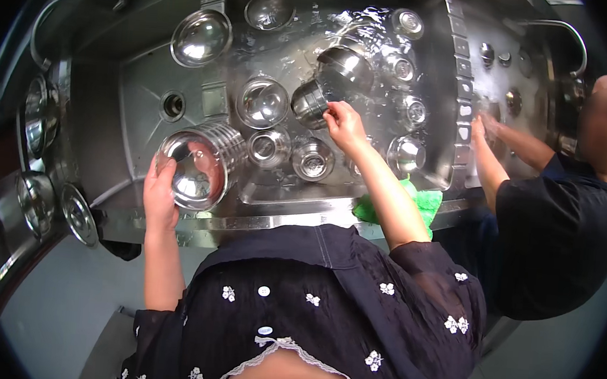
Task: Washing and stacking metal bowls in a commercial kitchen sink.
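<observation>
My left hand [161, 191] grips the end of a long nested stack of stainless-steel bowls [201, 168], tilted at the sink divider with the mirror-like inside of its end bowl facing me. With thumb and fingers, my right hand [347, 126] pinches the rim of a steel bowl [306, 104] held on its side over the water-filled basin [335, 192]. Just beyond it lies another tilted steel bowl [348, 67]. Between my hands sit a round bowl [262, 102] and two smaller bowls, one left [268, 148] and one right [313, 160].
An empty-looking basin with a drain [173, 105] lies left. Several small bowls [415, 112] line the basin's right side. A green cloth [425, 202] hangs over the front edge under my right forearm. At right, a co-worker [551, 235] reaches into another basin [476, 171].
</observation>
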### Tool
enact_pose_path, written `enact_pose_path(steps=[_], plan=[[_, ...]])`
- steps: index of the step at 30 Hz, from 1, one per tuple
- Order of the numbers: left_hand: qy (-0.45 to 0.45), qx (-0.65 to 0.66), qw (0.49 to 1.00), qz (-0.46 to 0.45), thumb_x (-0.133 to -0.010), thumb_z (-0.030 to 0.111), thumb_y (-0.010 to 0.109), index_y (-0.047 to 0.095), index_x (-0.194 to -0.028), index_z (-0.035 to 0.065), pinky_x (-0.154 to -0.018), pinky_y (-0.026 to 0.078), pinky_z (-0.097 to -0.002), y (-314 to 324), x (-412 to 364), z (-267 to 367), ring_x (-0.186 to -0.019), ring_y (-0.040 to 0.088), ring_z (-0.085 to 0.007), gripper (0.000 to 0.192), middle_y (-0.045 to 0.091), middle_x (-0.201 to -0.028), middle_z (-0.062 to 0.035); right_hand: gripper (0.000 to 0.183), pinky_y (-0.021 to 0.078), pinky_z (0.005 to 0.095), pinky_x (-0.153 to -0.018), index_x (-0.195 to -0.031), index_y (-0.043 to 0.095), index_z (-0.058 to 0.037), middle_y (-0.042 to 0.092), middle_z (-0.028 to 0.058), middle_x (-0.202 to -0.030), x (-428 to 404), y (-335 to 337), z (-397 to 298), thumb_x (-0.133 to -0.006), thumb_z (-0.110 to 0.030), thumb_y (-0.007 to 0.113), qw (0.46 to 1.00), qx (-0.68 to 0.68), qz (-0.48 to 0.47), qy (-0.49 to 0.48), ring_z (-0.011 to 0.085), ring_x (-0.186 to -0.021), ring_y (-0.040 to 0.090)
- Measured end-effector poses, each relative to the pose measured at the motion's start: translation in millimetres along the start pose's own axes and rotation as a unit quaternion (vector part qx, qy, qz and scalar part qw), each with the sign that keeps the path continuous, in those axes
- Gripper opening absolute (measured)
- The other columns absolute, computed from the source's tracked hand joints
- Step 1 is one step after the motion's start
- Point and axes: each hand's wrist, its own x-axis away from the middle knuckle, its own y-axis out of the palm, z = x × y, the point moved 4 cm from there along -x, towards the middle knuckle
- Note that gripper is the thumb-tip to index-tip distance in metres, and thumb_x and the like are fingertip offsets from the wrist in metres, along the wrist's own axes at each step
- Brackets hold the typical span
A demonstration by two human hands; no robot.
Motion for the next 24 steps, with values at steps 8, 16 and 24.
enact_pose_path(steps=[8,16,24], plan=[[-0.002,-0.007,1.000,0.008,-0.084,0.006,0.044,0.045,-0.113,-0.0007,-0.080,0.041,-0.0255,-3,4,-1,-0.092,0.052,-0.0136,0.030,0.053,-0.104,-0.0071,0.020,0.0449,0.0347,-0.073,-0.088,0.060,-0.0041,0.059,0.0149,-0.088,0,-69,19,-0.074,-0.018,0.057,0.965,0.086,0.245,0.028,0.0279,-0.080,0.057],[-0.011,-0.011,1.000,0.009,-0.084,0.007,0.044,0.046,-0.113,0.0002,-0.079,0.043,-0.0260,2,0,3,-0.092,0.053,-0.0139,0.029,0.054,-0.103,-0.0067,0.039,0.0449,0.0384,-0.074,-0.108,0.051,-0.0022,0.057,0.0114,-0.099,24,-127,180,-0.086,-0.035,0.046,0.693,-0.411,0.251,0.536,0.0207,-0.095,0.053],[0.005,-0.012,1.000,-0.003,-0.084,0.005,0.043,0.045,-0.113,-0.0004,-0.081,0.041,-0.0258,6,0,1,-0.093,0.052,-0.0141,0.030,0.054,-0.103,-0.0070,0.019,0.0455,0.0348,-0.066,-0.087,0.055,-0.0044,0.058,0.0121,-0.078,-4,-60,91,-0.072,-0.014,0.058,0.963,0.246,-0.068,0.086,0.0263,-0.074,0.057]])
